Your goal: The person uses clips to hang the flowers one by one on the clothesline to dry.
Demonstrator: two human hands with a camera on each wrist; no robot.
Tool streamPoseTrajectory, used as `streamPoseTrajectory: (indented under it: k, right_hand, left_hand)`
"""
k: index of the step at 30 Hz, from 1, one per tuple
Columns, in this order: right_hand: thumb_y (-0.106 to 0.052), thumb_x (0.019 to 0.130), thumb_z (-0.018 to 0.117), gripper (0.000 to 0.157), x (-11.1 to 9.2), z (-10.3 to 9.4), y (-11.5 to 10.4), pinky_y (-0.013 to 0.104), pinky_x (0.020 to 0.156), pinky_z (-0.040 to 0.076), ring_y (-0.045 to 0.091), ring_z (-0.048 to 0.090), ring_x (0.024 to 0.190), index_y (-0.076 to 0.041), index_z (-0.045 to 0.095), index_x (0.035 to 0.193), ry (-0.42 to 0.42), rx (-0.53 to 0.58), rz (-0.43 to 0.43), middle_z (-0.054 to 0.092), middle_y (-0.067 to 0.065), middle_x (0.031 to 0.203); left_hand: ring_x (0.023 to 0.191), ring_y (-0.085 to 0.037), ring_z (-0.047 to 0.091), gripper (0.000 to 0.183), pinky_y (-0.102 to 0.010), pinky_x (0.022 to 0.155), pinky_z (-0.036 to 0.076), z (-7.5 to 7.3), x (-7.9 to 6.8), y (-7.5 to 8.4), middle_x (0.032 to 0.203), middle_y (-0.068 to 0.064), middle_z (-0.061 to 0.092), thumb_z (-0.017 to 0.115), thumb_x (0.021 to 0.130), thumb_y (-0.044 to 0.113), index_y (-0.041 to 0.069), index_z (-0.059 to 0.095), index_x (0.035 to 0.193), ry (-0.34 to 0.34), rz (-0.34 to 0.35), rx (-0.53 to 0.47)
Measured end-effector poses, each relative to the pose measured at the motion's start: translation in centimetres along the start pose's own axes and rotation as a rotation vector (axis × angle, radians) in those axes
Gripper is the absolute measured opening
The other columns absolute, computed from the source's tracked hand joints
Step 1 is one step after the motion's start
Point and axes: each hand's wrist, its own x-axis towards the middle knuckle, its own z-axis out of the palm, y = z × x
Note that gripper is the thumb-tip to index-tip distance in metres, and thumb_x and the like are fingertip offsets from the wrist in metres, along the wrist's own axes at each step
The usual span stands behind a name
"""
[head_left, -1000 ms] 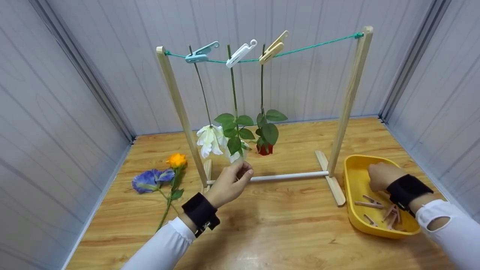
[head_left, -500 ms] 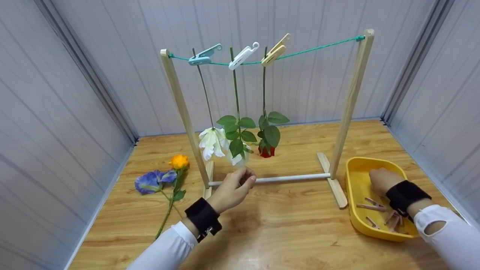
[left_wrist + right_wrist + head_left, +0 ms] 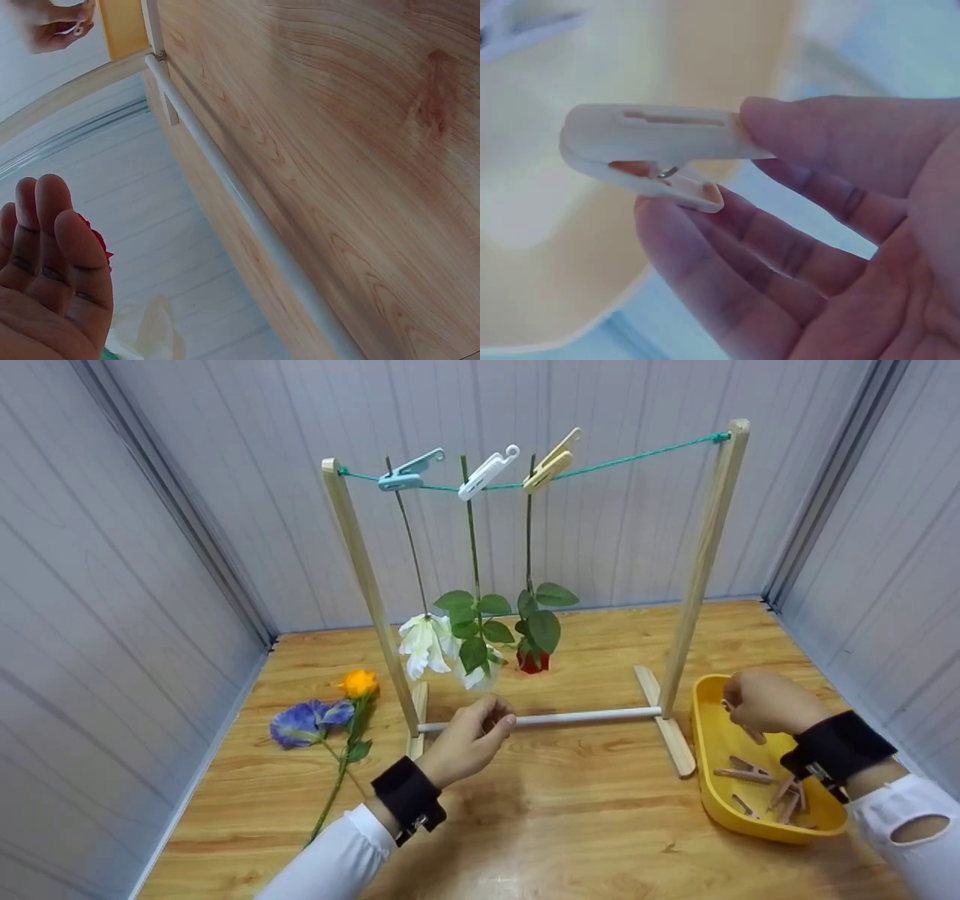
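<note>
In the right wrist view, a pale clothespin (image 3: 656, 131) is pinched between the thumb and fingers of my right hand (image 3: 847, 217). The head view has that right hand (image 3: 776, 703) over the far part of a yellow tray (image 3: 709, 802). My left hand (image 3: 471, 741), fingers loosely curled around nothing, hovers by the rack's white crossbar (image 3: 585, 715). Just beyond it, a white rose (image 3: 474, 675), a white lily-like flower (image 3: 425, 645) and a red rose (image 3: 533, 661) hang upside down. White (image 3: 487, 472), blue (image 3: 401, 480) and yellow clothespins (image 3: 547, 472) clip their stems to a green cord (image 3: 637, 454).
Several pinkish clothespins (image 3: 742, 771) lie in the tray. Left of the rack, an orange flower (image 3: 358, 683) and a purple flower (image 3: 300, 724) lie on the wooden table (image 3: 585, 825). Two wooden posts (image 3: 705, 562) hold up the cord. Grey panel walls (image 3: 150, 660) enclose the table.
My right hand has lifted from inside the tray with a clothespin in its fingers. The left hand has stayed nearly in place, and the hanging flowers remain as they were.
</note>
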Motion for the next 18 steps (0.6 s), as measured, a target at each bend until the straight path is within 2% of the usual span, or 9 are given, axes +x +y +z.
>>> streamPoseTrajectory:
  k: [2, 5, 9, 13, 15, 18]
  right_hand:
    - [0.002, 0.094, 0.063, 0.010, -0.4, -0.6, -1.4, 0.027, 0.052, 0.037, 0.013, 0.051, 0.052, -0.003, 0.069, 0.089, 0.006, 0.021, -0.026, 0.062, 0.001, 0.060]
    - [-0.002, 0.098, 0.069, 0.005, -0.9, -1.0, -3.4, 0.026, 0.056, 0.042, 0.011, 0.054, 0.058, -0.003, 0.073, 0.096, 0.032, 0.063, -0.119, 0.066, -0.001, 0.068]
    - [-0.002, 0.100, 0.075, 0.005, -1.3, -0.7, -5.6, 0.025, 0.063, 0.054, 0.009, 0.068, 0.071, -0.007, 0.076, 0.101, 0.101, 0.165, -0.347, 0.075, 0.000, 0.081]
    - [0.004, 0.098, 0.076, 0.017, -1.2, 0.4, -7.3, 0.023, 0.070, 0.060, 0.007, 0.072, 0.083, -0.010, 0.077, 0.107, 0.241, 0.267, -0.575, 0.077, 0.003, 0.094]
    - [0.008, 0.096, 0.076, 0.022, -1.1, 1.1, -8.2, 0.021, 0.075, 0.061, 0.005, 0.073, 0.088, -0.009, 0.077, 0.109, 0.297, 0.345, -0.629, 0.077, 0.003, 0.103]
    - [0.012, 0.095, 0.074, 0.025, -0.8, 2.2, -9.3, 0.018, 0.082, 0.061, 0.003, 0.073, 0.093, -0.007, 0.078, 0.109, 0.363, 0.457, -0.655, 0.075, -0.005, 0.116]
  left_hand:
    - [0.075, -0.007, 0.057, 0.020, -0.024, 0.070, 0.051, 0.0, 0.1, 0.1, 0.089, 0.000, 0.065, 0.056, 0.113, 0.018, 0.002, 0.069, 0.114, -0.001, 0.003, 0.001]
    - [0.075, -0.007, 0.056, 0.021, -0.023, 0.070, 0.050, 0.0, 0.1, 0.2, 0.089, 0.000, 0.065, 0.056, 0.113, 0.018, 0.001, 0.068, 0.114, -0.001, 0.009, -0.001]
    - [0.076, -0.010, 0.057, 0.019, -0.023, 0.071, 0.050, 0.0, 0.2, 0.5, 0.090, -0.001, 0.065, 0.056, 0.113, 0.017, 0.002, 0.068, 0.114, -0.002, 0.018, -0.002]
    - [0.079, -0.015, 0.060, 0.016, -0.023, 0.072, 0.051, 0.1, 0.3, 0.8, 0.092, -0.002, 0.067, 0.057, 0.112, 0.015, 0.004, 0.068, 0.113, -0.004, 0.030, -0.006]
    - [0.081, -0.017, 0.061, 0.016, -0.023, 0.073, 0.051, 0.2, 0.3, 1.0, 0.093, -0.003, 0.068, 0.058, 0.111, 0.015, 0.003, 0.068, 0.113, -0.003, 0.038, -0.007]
    - [0.082, -0.018, 0.061, 0.016, -0.023, 0.073, 0.052, 0.5, 0.3, 1.5, 0.095, -0.004, 0.068, 0.059, 0.111, 0.016, 0.003, 0.069, 0.113, -0.009, 0.049, -0.007]
